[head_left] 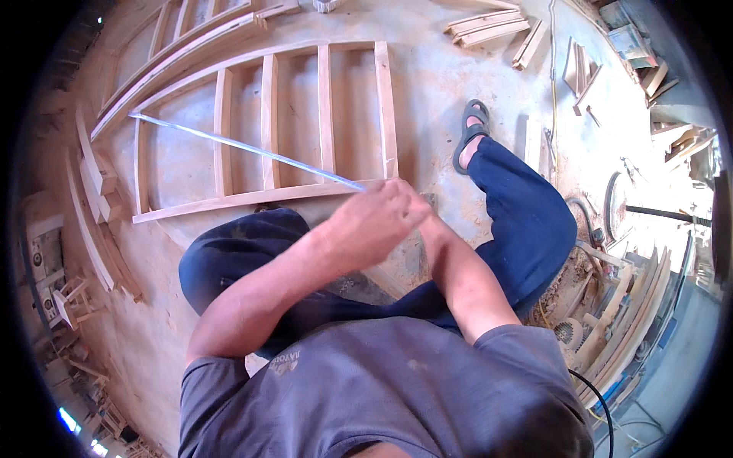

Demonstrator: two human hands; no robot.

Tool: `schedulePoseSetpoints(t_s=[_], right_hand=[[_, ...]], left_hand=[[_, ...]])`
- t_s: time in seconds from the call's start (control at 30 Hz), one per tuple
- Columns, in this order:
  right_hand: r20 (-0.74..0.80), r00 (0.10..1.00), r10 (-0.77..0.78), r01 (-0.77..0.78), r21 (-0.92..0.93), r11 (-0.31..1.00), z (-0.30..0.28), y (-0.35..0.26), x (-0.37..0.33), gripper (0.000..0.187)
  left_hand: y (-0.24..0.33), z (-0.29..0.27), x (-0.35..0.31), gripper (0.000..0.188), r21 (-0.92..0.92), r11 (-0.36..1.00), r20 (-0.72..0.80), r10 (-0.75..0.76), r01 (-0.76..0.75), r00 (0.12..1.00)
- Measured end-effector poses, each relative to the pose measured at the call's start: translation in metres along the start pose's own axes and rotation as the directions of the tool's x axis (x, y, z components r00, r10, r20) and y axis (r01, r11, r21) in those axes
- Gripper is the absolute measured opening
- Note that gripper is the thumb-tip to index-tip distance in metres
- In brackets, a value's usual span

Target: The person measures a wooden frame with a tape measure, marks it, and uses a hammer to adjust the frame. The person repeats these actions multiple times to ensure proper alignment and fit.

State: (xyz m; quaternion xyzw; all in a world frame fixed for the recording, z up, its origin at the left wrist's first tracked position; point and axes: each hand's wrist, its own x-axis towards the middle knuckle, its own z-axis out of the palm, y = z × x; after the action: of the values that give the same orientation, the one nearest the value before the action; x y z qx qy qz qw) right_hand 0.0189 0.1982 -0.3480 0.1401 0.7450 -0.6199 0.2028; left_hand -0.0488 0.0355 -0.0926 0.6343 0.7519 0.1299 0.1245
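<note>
A ladder-like wooden frame (270, 122) with several crosspieces lies flat on the floor in front of me. The pale blade of a tape measure (252, 149) runs straight across it, from the far left corner to my hands at the near right corner. My left hand (372, 217) is closed around the near end of the blade. My right hand (412, 204) presses against it from the right, fingers curled and partly hidden behind the left. Whatever the right hand grips cannot be made out, and the tape's case is not visible.
Another wooden frame (191, 38) lies beyond at the upper left. Long boards (93, 221) rest on the left. Stacked wood pieces (489, 27) lie at the far right, with timber strips (630, 320) and a black cable (603, 404) near my right side. My sandalled foot (471, 136) stands right of the frame.
</note>
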Motion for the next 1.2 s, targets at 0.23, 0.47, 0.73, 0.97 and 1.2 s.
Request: schedulePoseSetpoints(t_s=[0.23,0.47,0.73,0.97,1.2], right_hand=[[0.060,0.987,0.146,-0.106,-0.432,0.896,-0.010,-0.033,-0.028,0.036],[0.111,0.994,-0.021,0.089,-0.650,0.755,0.006,-0.024,-0.029,0.027],[-0.144,0.958,0.249,-0.283,-0.317,0.905,0.000,0.024,-0.044,0.026],[-0.092,0.993,0.075,-0.069,0.066,0.995,-0.014,-0.036,-0.056,0.024],[0.024,0.980,-0.196,0.185,0.242,0.953,-0.013,-0.212,-0.004,0.026]], left_hand=[[0.045,-0.027,-0.069,0.049,-0.292,0.899,-0.087,-0.365,0.327,0.927],[0.101,-0.071,-0.183,0.034,-0.467,0.647,-0.273,-0.754,0.603,0.598],[0.107,-0.060,-0.229,0.032,-0.528,0.638,-0.677,-0.715,0.560,0.176],[0.083,-0.049,-0.197,0.042,-0.674,0.611,-0.574,-0.787,0.415,0.225],[-0.057,-0.065,-0.092,0.054,-0.997,0.029,0.015,-0.822,0.069,0.569]])
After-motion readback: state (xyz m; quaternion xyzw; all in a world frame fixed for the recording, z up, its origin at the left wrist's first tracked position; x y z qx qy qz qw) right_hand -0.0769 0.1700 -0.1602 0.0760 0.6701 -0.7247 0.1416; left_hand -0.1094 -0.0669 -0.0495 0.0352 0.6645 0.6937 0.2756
